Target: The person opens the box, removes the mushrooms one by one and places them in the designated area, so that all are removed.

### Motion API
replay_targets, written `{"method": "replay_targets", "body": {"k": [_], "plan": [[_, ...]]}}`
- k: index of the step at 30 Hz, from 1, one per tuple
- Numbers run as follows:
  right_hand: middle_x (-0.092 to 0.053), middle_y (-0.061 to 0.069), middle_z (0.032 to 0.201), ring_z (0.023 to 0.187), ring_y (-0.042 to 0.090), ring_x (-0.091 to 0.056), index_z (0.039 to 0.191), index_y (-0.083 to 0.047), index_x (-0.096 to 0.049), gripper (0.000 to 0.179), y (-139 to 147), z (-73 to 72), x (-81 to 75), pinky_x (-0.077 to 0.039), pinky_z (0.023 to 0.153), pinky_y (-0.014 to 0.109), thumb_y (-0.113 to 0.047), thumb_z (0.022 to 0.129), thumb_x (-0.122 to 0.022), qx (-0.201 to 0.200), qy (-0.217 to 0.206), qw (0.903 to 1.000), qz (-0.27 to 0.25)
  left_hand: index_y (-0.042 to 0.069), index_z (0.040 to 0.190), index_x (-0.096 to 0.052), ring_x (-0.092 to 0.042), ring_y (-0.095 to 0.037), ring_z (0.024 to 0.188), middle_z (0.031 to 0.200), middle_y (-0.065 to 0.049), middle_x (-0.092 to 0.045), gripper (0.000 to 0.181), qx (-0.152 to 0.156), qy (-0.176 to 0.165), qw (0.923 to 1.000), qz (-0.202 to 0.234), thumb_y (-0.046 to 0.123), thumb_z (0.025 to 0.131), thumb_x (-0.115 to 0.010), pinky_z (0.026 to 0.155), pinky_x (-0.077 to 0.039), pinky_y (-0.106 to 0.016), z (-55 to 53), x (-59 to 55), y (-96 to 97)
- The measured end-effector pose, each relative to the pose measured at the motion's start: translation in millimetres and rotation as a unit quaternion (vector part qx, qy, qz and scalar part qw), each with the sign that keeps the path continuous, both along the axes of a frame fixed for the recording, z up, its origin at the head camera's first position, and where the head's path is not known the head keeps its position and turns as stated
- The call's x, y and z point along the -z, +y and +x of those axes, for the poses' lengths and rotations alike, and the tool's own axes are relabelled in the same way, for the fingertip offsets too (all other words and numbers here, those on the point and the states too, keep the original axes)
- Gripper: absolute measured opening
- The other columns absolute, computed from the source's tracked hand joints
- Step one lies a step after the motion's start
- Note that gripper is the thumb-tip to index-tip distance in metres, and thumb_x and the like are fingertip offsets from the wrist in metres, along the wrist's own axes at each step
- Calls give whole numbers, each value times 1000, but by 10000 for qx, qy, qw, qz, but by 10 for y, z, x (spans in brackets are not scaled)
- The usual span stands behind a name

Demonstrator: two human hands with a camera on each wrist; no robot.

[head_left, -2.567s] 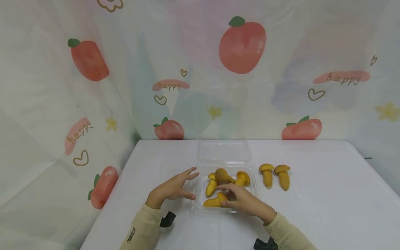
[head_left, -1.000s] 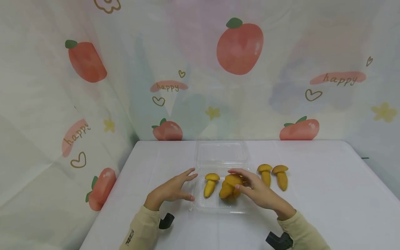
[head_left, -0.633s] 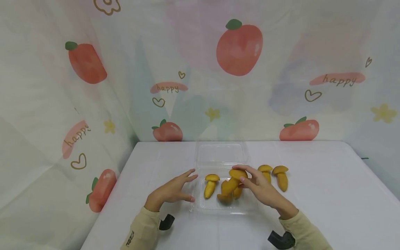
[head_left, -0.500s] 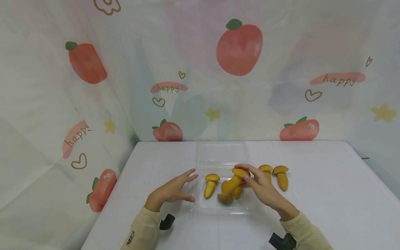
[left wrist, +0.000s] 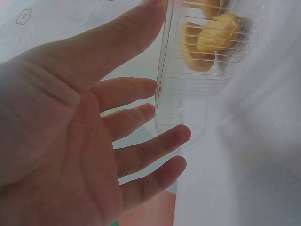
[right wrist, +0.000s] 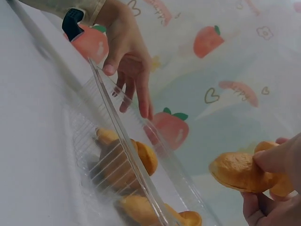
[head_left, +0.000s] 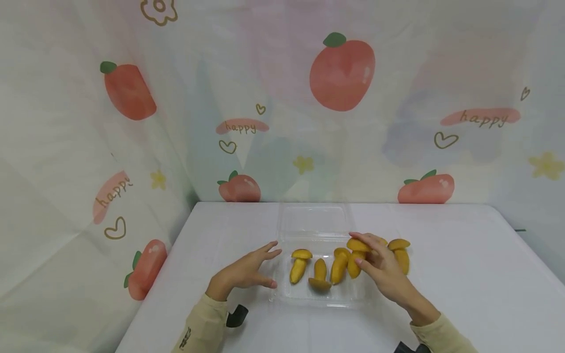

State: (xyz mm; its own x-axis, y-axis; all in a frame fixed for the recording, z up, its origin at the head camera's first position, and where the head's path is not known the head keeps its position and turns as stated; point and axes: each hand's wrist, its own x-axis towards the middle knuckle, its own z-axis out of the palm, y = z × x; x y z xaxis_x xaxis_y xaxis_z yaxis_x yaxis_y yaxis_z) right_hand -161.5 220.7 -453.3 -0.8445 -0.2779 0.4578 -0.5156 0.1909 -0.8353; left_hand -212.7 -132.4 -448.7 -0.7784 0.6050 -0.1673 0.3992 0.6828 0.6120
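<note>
My right hand (head_left: pixel 390 277) pinches a yellow mushroom (head_left: pixel 355 257) between thumb and fingers, over the right end of a clear plastic box (head_left: pixel 309 300). In the right wrist view the held mushroom (right wrist: pixel 237 172) is raised above the box rim. Three more mushrooms lie inside: one cap-up at the left (head_left: pixel 298 267), one with its cap toward me (head_left: pixel 320 278), and one tilted beside it (head_left: pixel 339 265). My left hand (head_left: pixel 240 271) is spread at the box's left side, fingers relaxed and holding nothing; in the left wrist view its fingertips are right at the rim.
The box's clear lid (head_left: pixel 315 218) lies folded back behind it on the white table (head_left: pixel 468 274). To the right, another mushroom (head_left: pixel 400 256) lies on the table; one beside it is mostly hidden behind my right hand. A printed cloth (head_left: pixel 282 73) hangs behind.
The mushrooms in the box have been shifted from a jumble into a row. My right hand has moved right with the pinched mushroom, off the others. The left hand stays put.
</note>
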Motion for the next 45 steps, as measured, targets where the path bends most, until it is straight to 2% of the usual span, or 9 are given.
{"method": "replay_targets", "body": {"k": [3,6,9,12,20,31,39,42,45], "plan": [[-46,-13,137,117,-8,-54,151,4,-38,56,77,23,-19,-50,94,8,8,98,-56,51,-112,9999,12,9,156,-39,-28,-37,154,170,-11,-22,87,-21,-12,10000,-10,26,84,-84,121,-30,-60,12,3,5],[-49,-13,136,111,-5,-61,151,1,-34,58,143,36,-49,-54,88,12,8,98,-56,50,-282,9996,-14,9,156,-39,-29,-37,154,170,-10,-22,87,-48,-30,10000,-36,26,84,-84,121,-30,-60,26,0,5],[-52,-13,132,104,-1,-64,146,3,-36,52,199,42,-82,-56,76,15,8,98,-56,106,-304,9995,20,9,156,-39,-29,-37,154,170,-10,-22,87,-63,-50,10000,-30,26,83,-84,121,-30,-60,40,-9,8],[-54,-13,128,103,-1,-64,142,5,-40,47,251,39,-110,-56,72,17,9,98,-57,242,-192,9994,148,8,156,-39,-29,-38,154,169,-11,-23,87,-18,-20,10000,-7,25,83,-84,121,-30,-60,49,-24,15],[-53,-16,127,104,-5,-63,141,6,-44,48,406,-4,-141,-53,87,9,9,95,-60,710,-11,9967,383,6,155,-39,-29,-38,153,169,-13,-23,86,38,32,10000,45,23,84,-84,121,-30,-60,38,-48,23],[-47,-22,133,107,-13,-56,144,7,-42,53,643,-24,-106,-51,87,4,10,95,-60,1131,37,9913,672,8,156,-39,-28,-38,154,170,-11,-22,87,-14,-26,10000,10,25,84,-84,121,-30,-60,14,-24,13],[-46,-21,133,103,-11,-58,145,7,-40,54,790,-64,-54,-52,83,4,13,93,-55,1359,7,9882,710,7,156,-39,-28,-38,154,169,-12,-22,86,-23,-30,10000,39,24,84,-84,121,-30,-61,17,-16,14],[-46,-15,134,102,-13,-56,147,5,-40,56,837,-78,-21,-50,83,2,11,94,-55,1554,-87,9841,851,8,156,-40,-29,-38,154,169,-12,-23,86,-45,-14,10000,28,24,83,-84,121,-30,-61,16,-6,13],[-47,1,135,100,-14,-55,149,2,-39,58,889,-93,7,-49,83,2,11,94,-56,1719,-190,9800,981,8,156,-40,-29,-38,154,169,-12,-23,86,-47,-9,10000,29,24,83,-84,121,-30,-61,16,0,14]]}}
